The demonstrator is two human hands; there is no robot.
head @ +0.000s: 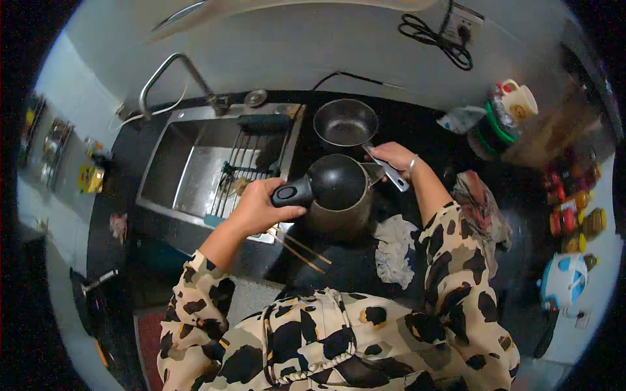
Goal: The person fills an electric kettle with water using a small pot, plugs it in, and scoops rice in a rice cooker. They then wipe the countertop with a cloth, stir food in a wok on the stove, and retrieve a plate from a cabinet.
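Note:
My left hand point(259, 205) grips a thick black handle point(292, 193) that meets the left side of a dull grey-brown pot point(342, 221). A glossy black round surface point(338, 182) fills the pot's mouth; I cannot tell whether it is the inside or a separate piece. Behind the pot stands an open metal saucepan point(346, 123) with a scuffed grey inside. My right hand point(393, 157) holds a flat grey handle point(391, 171) with a hole in its end. This handle seems to join the saucepan's near rim. Two wooden chopsticks point(304, 250) lie left of the pot's base.
A steel sink point(168, 161) with a faucet point(186, 63) and a drying rack point(244, 146) is at left. A crumpled pale cloth point(395, 251) and a stained cloth point(481, 210) lie at right. Beyond are a mug point(521, 102), several jars point(570, 220) and a coiled cord point(435, 39).

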